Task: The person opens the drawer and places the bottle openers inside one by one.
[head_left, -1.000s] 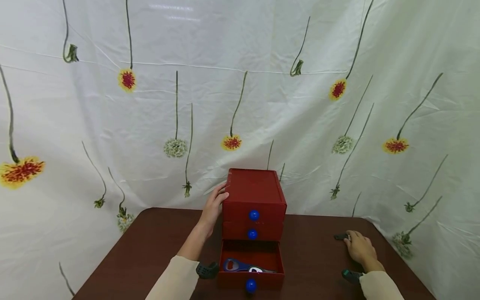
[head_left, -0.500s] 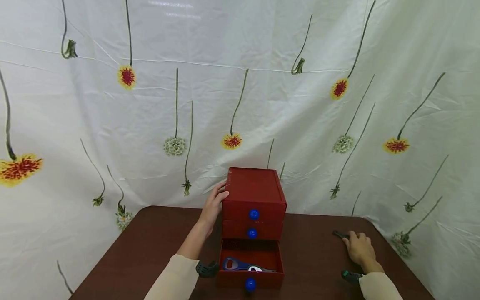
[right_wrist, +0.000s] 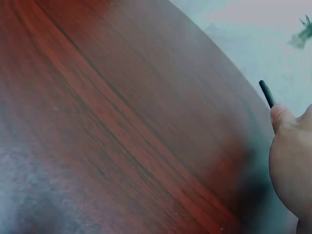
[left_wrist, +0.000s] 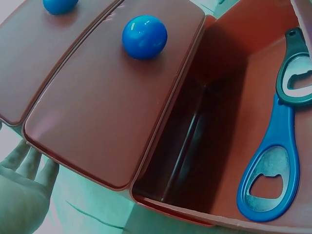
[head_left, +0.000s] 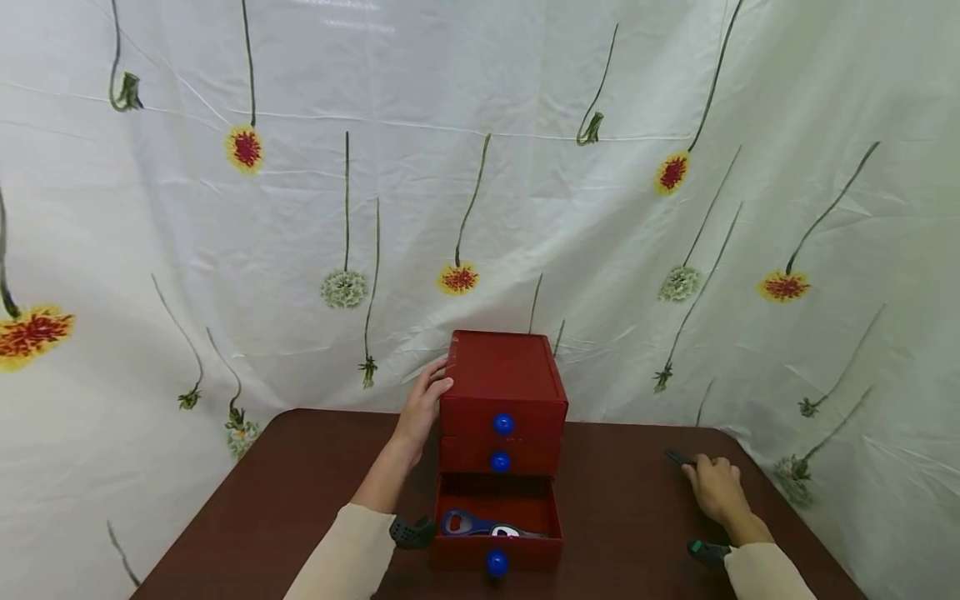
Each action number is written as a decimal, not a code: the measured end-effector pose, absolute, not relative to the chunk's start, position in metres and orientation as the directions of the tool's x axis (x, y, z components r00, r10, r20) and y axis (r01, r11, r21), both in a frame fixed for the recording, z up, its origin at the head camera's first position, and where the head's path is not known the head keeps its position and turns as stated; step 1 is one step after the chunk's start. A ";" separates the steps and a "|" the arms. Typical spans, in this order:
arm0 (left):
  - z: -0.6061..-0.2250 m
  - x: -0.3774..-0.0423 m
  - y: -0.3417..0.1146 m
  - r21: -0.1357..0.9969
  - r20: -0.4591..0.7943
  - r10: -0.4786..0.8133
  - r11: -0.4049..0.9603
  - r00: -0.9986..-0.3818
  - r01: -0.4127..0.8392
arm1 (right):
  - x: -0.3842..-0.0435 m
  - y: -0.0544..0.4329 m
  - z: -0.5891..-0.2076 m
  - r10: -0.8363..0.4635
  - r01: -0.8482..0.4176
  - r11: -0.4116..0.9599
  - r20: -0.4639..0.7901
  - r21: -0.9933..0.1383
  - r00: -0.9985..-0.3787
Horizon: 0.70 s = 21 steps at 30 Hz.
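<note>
A red drawer cabinet (head_left: 504, 367) with blue round knobs stands on the table; its bottom drawer (head_left: 495, 553) is pulled out. Inside lie a blue bottle opener (left_wrist: 270, 170) and a dark green bottle opener (left_wrist: 292, 63), overlapping. My left hand (head_left: 420, 408) rests against the cabinet's left side, fingers extended, as the left wrist view also shows. Over on the right, my right hand (head_left: 717, 487) pinches a slim dark object (head_left: 678, 457). In the right wrist view the thumb lies along this object (right_wrist: 266, 92), whose end pokes out; the rest is hidden by the hand.
The brown wooden table (head_left: 622, 508) carries the cabinet in its middle. A white curtain (head_left: 585, 233) printed with flowers hangs right behind the table's far edge. Two upper drawers (head_left: 480, 433) of the cabinet are closed.
The slim dark object has turned in my right hand's fingers, its far end swinging away from the person. My left hand stays at the cabinet's side. The whole head view has shifted slightly.
</note>
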<state>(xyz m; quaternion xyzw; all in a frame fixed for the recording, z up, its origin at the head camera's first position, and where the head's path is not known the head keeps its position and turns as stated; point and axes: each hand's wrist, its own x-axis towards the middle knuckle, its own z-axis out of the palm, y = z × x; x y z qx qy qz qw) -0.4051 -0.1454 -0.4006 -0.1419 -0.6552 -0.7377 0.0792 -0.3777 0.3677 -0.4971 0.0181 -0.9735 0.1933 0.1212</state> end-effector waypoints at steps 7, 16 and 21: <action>-0.397 -0.405 -0.148 0.939 0.329 0.080 -0.132 -0.941 0.317 | -0.380 0.346 -0.481 -0.081 -0.197 0.925 0.339 -0.325 -0.937; -0.399 -0.404 -0.146 0.942 0.320 0.062 -0.124 -0.945 0.311 | -0.371 0.307 -0.458 -0.231 -0.369 0.896 0.452 -0.246 -0.862; -0.400 -0.405 -0.144 0.942 0.319 0.054 -0.128 -0.946 0.311 | -0.369 0.288 -0.451 -0.312 -0.452 0.871 0.496 -0.192 -0.811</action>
